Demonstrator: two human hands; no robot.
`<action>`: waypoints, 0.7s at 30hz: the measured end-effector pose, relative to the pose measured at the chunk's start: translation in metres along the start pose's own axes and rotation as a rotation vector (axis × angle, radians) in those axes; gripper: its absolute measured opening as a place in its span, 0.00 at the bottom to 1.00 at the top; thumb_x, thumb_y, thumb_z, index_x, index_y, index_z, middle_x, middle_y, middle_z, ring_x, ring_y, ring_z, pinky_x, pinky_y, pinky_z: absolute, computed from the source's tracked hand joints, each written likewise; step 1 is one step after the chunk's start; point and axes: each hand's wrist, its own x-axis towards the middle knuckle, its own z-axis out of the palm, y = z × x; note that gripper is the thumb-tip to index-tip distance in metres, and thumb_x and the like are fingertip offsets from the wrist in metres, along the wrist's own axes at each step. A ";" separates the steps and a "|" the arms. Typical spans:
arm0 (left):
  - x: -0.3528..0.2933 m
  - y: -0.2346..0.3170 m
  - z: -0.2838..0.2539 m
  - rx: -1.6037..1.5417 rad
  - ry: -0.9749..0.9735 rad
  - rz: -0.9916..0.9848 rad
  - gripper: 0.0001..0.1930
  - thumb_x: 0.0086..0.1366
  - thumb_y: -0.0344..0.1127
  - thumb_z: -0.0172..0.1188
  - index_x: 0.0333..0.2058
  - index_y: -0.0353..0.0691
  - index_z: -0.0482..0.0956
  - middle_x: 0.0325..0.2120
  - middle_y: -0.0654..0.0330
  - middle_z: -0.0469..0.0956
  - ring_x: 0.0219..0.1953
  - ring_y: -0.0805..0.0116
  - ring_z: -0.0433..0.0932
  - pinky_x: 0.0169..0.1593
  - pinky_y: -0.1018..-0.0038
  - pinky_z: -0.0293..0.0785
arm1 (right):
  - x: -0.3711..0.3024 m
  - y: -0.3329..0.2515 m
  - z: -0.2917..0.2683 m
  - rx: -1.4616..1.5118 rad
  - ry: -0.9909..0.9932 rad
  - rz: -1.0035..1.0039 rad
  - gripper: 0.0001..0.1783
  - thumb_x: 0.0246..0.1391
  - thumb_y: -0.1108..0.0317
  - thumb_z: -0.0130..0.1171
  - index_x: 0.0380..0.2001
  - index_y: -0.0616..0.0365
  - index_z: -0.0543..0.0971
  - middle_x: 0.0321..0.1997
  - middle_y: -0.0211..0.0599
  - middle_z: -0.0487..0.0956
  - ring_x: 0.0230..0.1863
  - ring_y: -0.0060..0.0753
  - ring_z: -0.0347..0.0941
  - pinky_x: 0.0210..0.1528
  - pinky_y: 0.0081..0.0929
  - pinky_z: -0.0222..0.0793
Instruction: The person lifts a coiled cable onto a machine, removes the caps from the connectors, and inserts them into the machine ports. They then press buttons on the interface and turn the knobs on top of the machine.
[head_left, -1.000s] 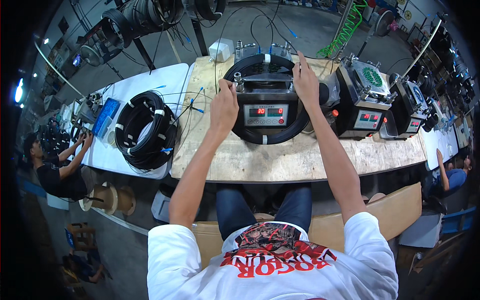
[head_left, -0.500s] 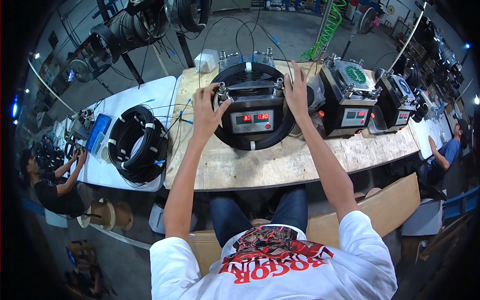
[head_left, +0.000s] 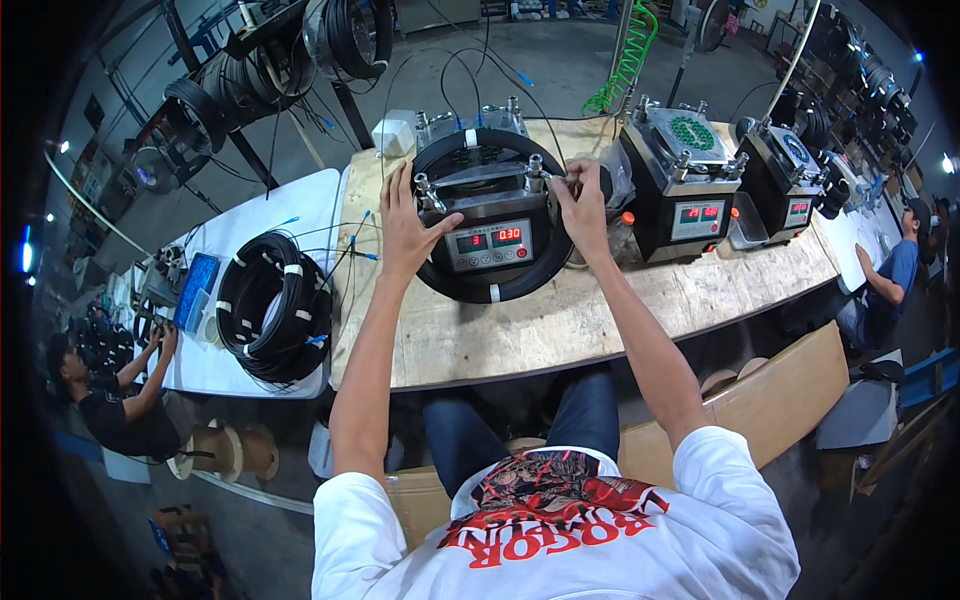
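A coil of black cable (head_left: 495, 293) with white bands rings a black polishing machine (head_left: 440, 228) with a red-lit control panel (head_left: 490, 245). The ring passes behind the machine's top and before its base. My left hand (head_left: 405, 228) lies on the coil's left side, fingers stretched upward, thumb reaching across to the panel's upper corner. At the upper right, my right hand (head_left: 588, 208) has its fingers curled in beside the metal clamp post (head_left: 535, 175). What they grip there is hidden. Thin cables (head_left: 448, 80) with blue connectors rise behind the machine.
Two more polishing machines (head_left: 685, 190) (head_left: 785, 175) stand to the right, near an orange-capped bottle (head_left: 622, 235). Another black cable coil (head_left: 265, 340) rests on the white table (head_left: 190, 365). Behind hang a green spiral hose (head_left: 628, 65) and cable reels (head_left: 250, 85). Co-workers sit far left and far right.
My right hand's fingers have gone from stretched upward to curled. The coil's top has tilted slightly left. The digits on the panel have changed, and the view has shifted a little.
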 end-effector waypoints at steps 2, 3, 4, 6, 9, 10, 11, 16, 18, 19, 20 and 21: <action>-0.001 0.003 0.002 -0.092 0.034 -0.021 0.55 0.50 0.63 0.70 0.67 0.36 0.55 0.64 0.46 0.60 0.65 0.45 0.59 0.66 0.55 0.56 | -0.004 0.002 -0.001 -0.016 -0.005 -0.049 0.19 0.57 0.70 0.63 0.49 0.62 0.68 0.34 0.35 0.69 0.31 0.25 0.63 0.34 0.23 0.63; -0.001 0.005 0.004 -0.091 0.034 -0.018 0.55 0.50 0.63 0.70 0.67 0.36 0.55 0.64 0.46 0.60 0.65 0.45 0.59 0.66 0.55 0.56 | -0.005 0.003 -0.002 -0.033 -0.013 -0.099 0.25 0.54 0.69 0.66 0.52 0.60 0.68 0.37 0.32 0.67 0.34 0.21 0.60 0.35 0.21 0.60; -0.002 0.007 0.007 -0.022 0.073 -0.008 0.53 0.51 0.62 0.69 0.67 0.37 0.56 0.64 0.46 0.61 0.64 0.45 0.61 0.65 0.55 0.59 | -0.005 0.000 -0.003 -0.028 -0.015 -0.101 0.25 0.54 0.69 0.66 0.52 0.60 0.68 0.37 0.32 0.67 0.34 0.21 0.60 0.35 0.21 0.60; -0.003 0.006 0.010 0.055 0.117 0.001 0.52 0.52 0.62 0.69 0.67 0.38 0.57 0.63 0.46 0.62 0.64 0.44 0.63 0.64 0.55 0.62 | -0.002 -0.008 -0.002 -0.263 -0.013 -0.146 0.32 0.49 0.67 0.69 0.56 0.60 0.68 0.36 0.36 0.65 0.38 0.29 0.62 0.41 0.28 0.65; -0.003 0.008 0.013 0.105 0.182 0.005 0.47 0.56 0.61 0.66 0.66 0.39 0.59 0.61 0.46 0.66 0.61 0.44 0.66 0.62 0.55 0.65 | -0.004 -0.019 0.008 -0.290 -0.044 -0.003 0.31 0.47 0.64 0.71 0.53 0.59 0.70 0.30 0.39 0.69 0.31 0.36 0.67 0.38 0.33 0.68; -0.002 0.008 0.014 0.108 0.186 0.009 0.47 0.56 0.61 0.66 0.66 0.39 0.59 0.61 0.46 0.66 0.61 0.44 0.66 0.62 0.55 0.65 | -0.003 -0.026 0.012 -0.325 -0.074 0.084 0.30 0.48 0.63 0.71 0.53 0.59 0.70 0.28 0.41 0.70 0.28 0.39 0.68 0.36 0.35 0.68; -0.002 0.008 0.015 0.108 0.189 0.009 0.47 0.56 0.61 0.66 0.66 0.39 0.59 0.61 0.46 0.66 0.61 0.44 0.66 0.62 0.56 0.65 | -0.001 -0.022 0.016 -0.346 -0.012 -0.010 0.26 0.51 0.66 0.68 0.51 0.58 0.70 0.26 0.44 0.72 0.25 0.43 0.71 0.33 0.38 0.68; -0.001 0.011 0.015 0.115 0.196 0.009 0.44 0.57 0.58 0.66 0.65 0.38 0.61 0.59 0.45 0.68 0.60 0.45 0.67 0.61 0.56 0.65 | -0.006 -0.016 0.035 -0.376 -0.070 -0.037 0.26 0.53 0.73 0.62 0.55 0.52 0.68 0.27 0.42 0.76 0.31 0.49 0.77 0.35 0.42 0.69; -0.002 0.015 0.017 0.105 0.193 -0.002 0.44 0.57 0.58 0.66 0.64 0.38 0.61 0.59 0.45 0.67 0.61 0.45 0.66 0.61 0.56 0.65 | -0.009 -0.020 0.038 -0.411 -0.081 -0.025 0.28 0.53 0.75 0.61 0.57 0.50 0.67 0.30 0.46 0.79 0.31 0.51 0.78 0.35 0.42 0.71; -0.002 0.015 0.016 0.101 0.187 -0.013 0.44 0.57 0.58 0.66 0.65 0.38 0.61 0.59 0.46 0.67 0.61 0.44 0.66 0.61 0.57 0.65 | -0.011 -0.021 0.040 -0.405 -0.083 -0.031 0.28 0.53 0.75 0.61 0.57 0.50 0.67 0.30 0.46 0.79 0.31 0.51 0.78 0.35 0.42 0.71; -0.003 0.015 0.016 0.095 0.180 -0.024 0.45 0.57 0.59 0.67 0.65 0.39 0.61 0.60 0.46 0.66 0.61 0.44 0.67 0.61 0.57 0.66 | -0.011 -0.021 0.041 -0.379 -0.085 -0.046 0.29 0.54 0.73 0.61 0.58 0.50 0.66 0.30 0.49 0.79 0.31 0.53 0.78 0.35 0.42 0.71; -0.003 0.014 0.016 0.107 0.181 -0.025 0.45 0.56 0.58 0.67 0.65 0.38 0.62 0.60 0.46 0.67 0.61 0.45 0.67 0.61 0.57 0.66 | -0.011 -0.021 0.041 -0.354 -0.086 -0.061 0.30 0.54 0.72 0.62 0.60 0.50 0.65 0.30 0.51 0.80 0.31 0.54 0.78 0.34 0.43 0.72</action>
